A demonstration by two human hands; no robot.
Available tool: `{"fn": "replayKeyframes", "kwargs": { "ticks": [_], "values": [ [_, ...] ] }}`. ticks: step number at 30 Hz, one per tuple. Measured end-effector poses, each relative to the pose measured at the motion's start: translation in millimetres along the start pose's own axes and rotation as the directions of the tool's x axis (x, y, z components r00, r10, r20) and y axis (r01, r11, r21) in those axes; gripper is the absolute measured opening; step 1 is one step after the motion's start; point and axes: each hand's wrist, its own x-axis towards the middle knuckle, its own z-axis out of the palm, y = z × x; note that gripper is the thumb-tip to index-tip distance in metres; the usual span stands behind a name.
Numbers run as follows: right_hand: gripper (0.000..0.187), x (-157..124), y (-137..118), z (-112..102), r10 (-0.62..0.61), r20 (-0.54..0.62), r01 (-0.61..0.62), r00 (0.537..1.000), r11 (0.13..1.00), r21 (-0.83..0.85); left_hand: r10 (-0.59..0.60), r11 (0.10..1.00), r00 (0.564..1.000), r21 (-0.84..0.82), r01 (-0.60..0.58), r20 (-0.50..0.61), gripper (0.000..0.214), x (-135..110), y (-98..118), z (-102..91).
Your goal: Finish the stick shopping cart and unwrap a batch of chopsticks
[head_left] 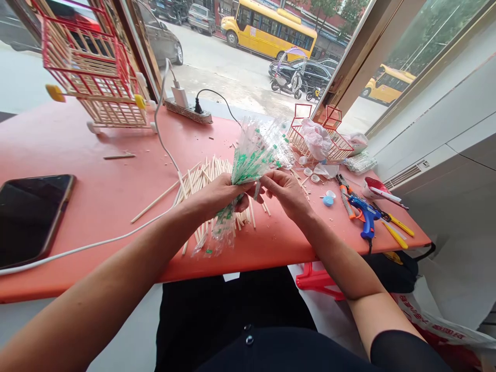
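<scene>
My left hand point(217, 194) is closed around the middle of a bunch of clear plastic wrappers point(250, 163) with green print. The bunch fans out above the fist, and its loose ends hang below, over the table edge side. Against the bunch's right side, my right hand point(284, 191) is closed in a pinch on what looks like a thin strip of one wrapper. Its fingertips partly hide that strip. Under and behind both hands lies a loose pile of thin wooden sticks point(209, 173), probably chopsticks.
A red-and-wood toy cart point(104, 77) stands at back left, a phone point(33, 214) at left. A white cable point(112, 239) crosses the orange table point(101, 191). At right lie a blue glue gun point(366, 213), pliers point(344, 196) and small caps. A power strip point(189, 111) sits behind.
</scene>
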Motion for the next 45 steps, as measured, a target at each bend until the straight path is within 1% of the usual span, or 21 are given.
{"fn": "replayKeyframes", "kwargs": {
  "ticks": [2,3,5,7,10,12,14,15,18,21,22,24,27,29,31,32,34,37,39,41,45],
  "values": [
    [0.05,4,3,-4,0.058,-0.073,-0.052,0.996,0.995,0.083,0.062,0.997,0.991,-0.03,-0.066,-0.123,0.054,3,-2,-3.7],
    [0.053,5,4,-5,0.087,-0.093,-0.075,0.992,0.989,0.125,0.098,0.993,0.977,-0.047,-0.108,-0.188,0.054,4,-4,-6.2],
    [0.056,6,5,-7,0.136,-0.07,-0.123,0.988,0.979,0.163,0.146,0.984,0.953,-0.064,-0.168,-0.265,0.054,6,-5,-10.7],
    [0.056,5,5,-5,0.165,0.024,-0.167,0.986,0.978,0.126,0.138,0.987,0.956,-0.047,-0.155,-0.258,0.056,5,-5,-12.9],
    [0.054,1,6,-1,0.186,0.184,-0.188,0.965,0.982,-0.007,0.046,0.999,0.987,0.021,-0.044,-0.154,0.062,1,-1,-10.5],
    [0.055,-1,5,1,0.209,0.252,-0.195,0.945,0.978,-0.079,0.001,0.998,0.997,0.058,0.003,-0.075,0.063,-1,0,-7.7],
    [0.056,-2,4,1,0.241,0.291,-0.217,0.926,0.97,-0.113,0.008,0.998,0.998,0.059,-0.005,-0.054,0.061,-1,0,-6.5],
    [0.056,-3,4,1,0.256,0.296,-0.233,0.92,0.966,-0.112,0.028,0.998,0.997,0.051,-0.024,-0.076,0.058,0,-1,-6.8],
    [0.048,-4,1,-1,0.301,0.272,-0.299,0.914,0.953,-0.049,0.078,0.996,0.974,0.056,-0.068,-0.211,0.049,4,-6,-10.1],
    [0.043,-3,0,-1,0.316,0.291,-0.34,0.903,0.94,0.034,0.067,0.996,0.948,0.08,-0.044,-0.311,0.038,8,-10,-12.9],
    [0.044,-2,1,-1,0.292,0.306,-0.324,0.906,0.945,0.055,0.058,0.996,0.943,0.087,-0.031,-0.327,0.034,9,-10,-13.1],
    [0.044,-1,4,1,0.198,0.329,-0.237,0.923,0.968,0.084,0.049,0.994,0.936,0.106,-0.012,-0.35,0.028,10,-11,-12.8],
    [0.033,0,7,4,0.001,0.339,-0.013,0.941,0.999,0.033,0.048,0.994,0.93,0.105,-0.01,-0.365,0.025,10,-13,-12.3],
    [0.022,-3,7,8,-0.131,0.313,0.164,0.941,0.983,-0.083,0.057,0.995,0.927,0.096,-0.023,-0.37,0.022,10,-14,-12.8],
    [0.017,-7,4,10,-0.254,0.269,0.325,0.929,0.908,-0.264,0.063,0.992,0.928,0.124,-0.018,-0.366,0.019,10,-15,-13.4],
    [0.016,-9,3,11,-0.308,0.256,0.387,0.916,0.847,-0.364,0.063,0.99,0.929,0.144,-0.011,-0.366,0.018,10,-15,-13.4],
    [0.019,-14,1,12,-0.405,0.275,0.489,0.872,0.697,-0.525,0.061,0.984,0.932,0.18,0.004,-0.356,0.019,10,-13,-12.3],
    [0.022,-19,-2,15,-0.522,0.35,0.61,0.778,0.492,-0.621,0.079,0.978,0.94,0.209,-0.009,-0.332,0.023,9,-9,-8.2],
    [0.021,-22,-5,17,-0.559,0.4,0.66,0.726,0.404,-0.634,0.088,0.967,0.943,0.253,-0.004,-0.321,0.023,8,-7,-5.1],
    [0.023,-25,-8,21,-0.553,0.439,0.681,0.708,0.372,-0.631,0.091,0.943,0.941,0.332,0.024,-0.326,0.021,8,-6,-2.2],
    [0.028,-28,-11,24,-0.49,0.469,0.665,0.735,0.385,-0.64,0.168,0.872,0.928,0.489,0.016,-0.331,0.02,7,-7,2.7]
  ]
}}
